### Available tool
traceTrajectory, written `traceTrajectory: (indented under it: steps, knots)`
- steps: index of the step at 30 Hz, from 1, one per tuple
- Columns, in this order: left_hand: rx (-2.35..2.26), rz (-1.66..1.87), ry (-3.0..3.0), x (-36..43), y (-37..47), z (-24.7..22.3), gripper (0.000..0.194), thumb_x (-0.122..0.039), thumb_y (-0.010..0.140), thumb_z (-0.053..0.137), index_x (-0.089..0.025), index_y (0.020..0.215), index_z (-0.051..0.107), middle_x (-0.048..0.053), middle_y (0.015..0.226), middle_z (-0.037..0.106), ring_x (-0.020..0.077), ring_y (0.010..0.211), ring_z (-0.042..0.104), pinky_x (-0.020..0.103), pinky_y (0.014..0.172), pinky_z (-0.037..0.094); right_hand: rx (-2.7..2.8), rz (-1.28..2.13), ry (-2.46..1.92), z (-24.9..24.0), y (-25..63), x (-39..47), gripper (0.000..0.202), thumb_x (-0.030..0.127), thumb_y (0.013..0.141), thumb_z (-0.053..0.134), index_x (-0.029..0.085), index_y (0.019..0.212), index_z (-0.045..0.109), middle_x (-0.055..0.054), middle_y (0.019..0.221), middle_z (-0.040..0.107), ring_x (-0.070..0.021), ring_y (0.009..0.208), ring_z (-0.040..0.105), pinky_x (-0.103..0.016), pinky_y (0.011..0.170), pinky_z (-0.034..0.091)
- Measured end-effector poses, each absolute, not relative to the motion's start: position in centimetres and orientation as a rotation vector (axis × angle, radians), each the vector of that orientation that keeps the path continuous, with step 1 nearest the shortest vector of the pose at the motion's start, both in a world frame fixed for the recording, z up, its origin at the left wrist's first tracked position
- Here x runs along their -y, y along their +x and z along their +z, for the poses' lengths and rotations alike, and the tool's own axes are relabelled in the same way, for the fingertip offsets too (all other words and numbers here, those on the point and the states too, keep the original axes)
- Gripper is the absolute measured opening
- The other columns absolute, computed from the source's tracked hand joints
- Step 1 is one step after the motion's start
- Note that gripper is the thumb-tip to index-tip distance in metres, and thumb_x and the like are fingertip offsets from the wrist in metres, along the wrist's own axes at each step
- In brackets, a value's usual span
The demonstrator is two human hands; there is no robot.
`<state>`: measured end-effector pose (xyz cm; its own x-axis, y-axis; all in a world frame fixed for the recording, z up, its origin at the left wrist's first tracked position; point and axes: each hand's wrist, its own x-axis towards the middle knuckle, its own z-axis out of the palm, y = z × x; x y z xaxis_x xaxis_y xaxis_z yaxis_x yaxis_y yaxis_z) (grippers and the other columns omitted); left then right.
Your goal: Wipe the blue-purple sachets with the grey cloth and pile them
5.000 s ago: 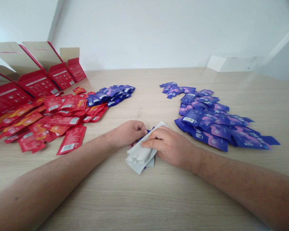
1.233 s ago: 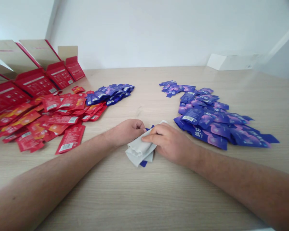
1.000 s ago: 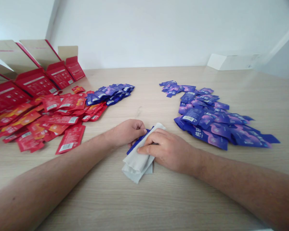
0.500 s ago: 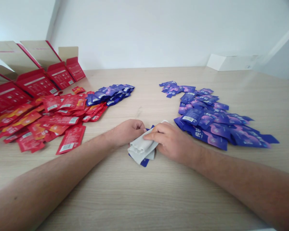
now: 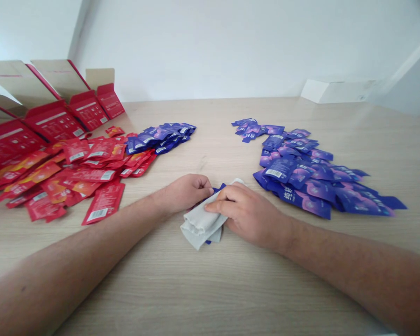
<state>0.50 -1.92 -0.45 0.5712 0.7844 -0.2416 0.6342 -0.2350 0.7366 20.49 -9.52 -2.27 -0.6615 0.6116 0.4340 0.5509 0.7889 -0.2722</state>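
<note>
A folded pale grey cloth [image 5: 200,223] is gripped in my right hand [image 5: 247,210], the thumb on top and the cloth lying over a blue sachet [image 5: 220,187]. Most of that sachet is hidden; its top edge shows between my hands and a small corner peeks out below the cloth. My left hand [image 5: 190,192] is closed at the sachet's upper left edge, thumb against the curled fingers, pinching it on the table. To the right of my right hand spreads a heap of blue-purple sachets [image 5: 301,172]. Farther back on the left lies a smaller pile of blue sachets [image 5: 161,136].
Red and orange sachets [image 5: 80,172] lie in a loose heap on the left, partly under the blue pile. Behind them stand several red cardboard boxes [image 5: 54,120] with raised flaps. A white box [image 5: 339,91] rests against the wall at the back right of the wooden table [image 5: 210,289].
My right hand has slid the cloth slightly toward me and to the left across the sachet, covering more of its lower corner. My left hand has stayed in place.
</note>
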Motion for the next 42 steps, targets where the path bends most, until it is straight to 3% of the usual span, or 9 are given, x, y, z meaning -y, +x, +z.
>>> traceTrajectory:
  steps: [5,10,16,22,28,34,42]
  knots:
    - [-1.114,0.211,1.883,2.0,0.5,-0.4,0.029,-0.049,0.086,0.054,-0.021,0.077,0.054,-0.004,0.053,0.055,0.0115,0.042,0.054,0.02,0.039,0.04,2.575,0.172,-0.632,-2.4,20.2,9.9,0.025,0.022,0.095,0.054,0.024,0.116,0.068,-0.006,0.103,0.065,-0.02,0.1,0.055,-0.037,0.093,0.046]
    - [-1.131,0.19,1.891,2.0,0.6,-0.3,0.03,-0.049,0.087,0.053,-0.021,0.077,0.055,-0.004,0.05,0.054,0.0112,0.039,0.052,0.02,0.035,0.036,2.511,0.143,-0.829,-2.2,20.4,9.8,0.03,0.015,0.092,0.055,0.021,0.119,0.066,-0.008,0.106,0.064,-0.0213,0.1,0.055,-0.037,0.089,0.047]
    - [-1.113,0.201,1.902,2.0,0.5,-0.3,0.03,-0.049,0.086,0.054,-0.02,0.079,0.056,-0.005,0.055,0.056,0.0106,0.043,0.053,0.021,0.039,0.041,2.615,0.155,-0.638,-2.0,20.1,10.3,0.025,0.027,0.098,0.05,0.025,0.115,0.068,-0.005,0.102,0.064,-0.02,0.1,0.055,-0.037,0.093,0.045]
    - [-1.115,0.186,1.893,2.0,0.5,-0.5,0.03,-0.048,0.088,0.052,-0.02,0.077,0.055,-0.005,0.051,0.053,0.0101,0.04,0.051,0.019,0.036,0.036,2.506,0.142,-0.842,-2.3,20.4,9.9,0.03,0.015,0.091,0.057,0.021,0.12,0.066,-0.008,0.106,0.064,-0.021,0.1,0.055,-0.037,0.09,0.047]
    - [-1.095,0.214,1.895,1.9,0.4,-0.5,0.029,-0.049,0.087,0.053,-0.021,0.079,0.055,-0.006,0.054,0.053,0.0098,0.041,0.05,0.02,0.037,0.039,2.61,0.156,-0.568,-2.3,20.3,10.0,0.022,0.024,0.096,0.054,0.026,0.112,0.07,-0.005,0.1,0.065,-0.0192,0.098,0.056,-0.035,0.09,0.046]
    - [-1.094,0.192,1.88,1.9,0.4,-0.6,0.03,-0.048,0.088,0.052,-0.021,0.078,0.054,-0.005,0.052,0.054,0.0105,0.04,0.051,0.02,0.036,0.038,2.539,0.132,-0.79,-2.2,20.8,9.6,0.03,0.014,0.089,0.059,0.021,0.117,0.067,-0.008,0.104,0.064,-0.0202,0.099,0.056,-0.036,0.09,0.046]
    - [-1.102,0.208,1.868,1.9,0.6,-0.5,0.027,-0.045,0.088,0.053,-0.021,0.078,0.054,-0.006,0.052,0.053,0.0096,0.04,0.05,0.02,0.036,0.038,2.631,0.151,-0.649,-1.9,21.1,9.3,0.026,0.018,0.09,0.06,0.025,0.113,0.069,-0.006,0.101,0.065,-0.0197,0.099,0.057,-0.036,0.089,0.047]
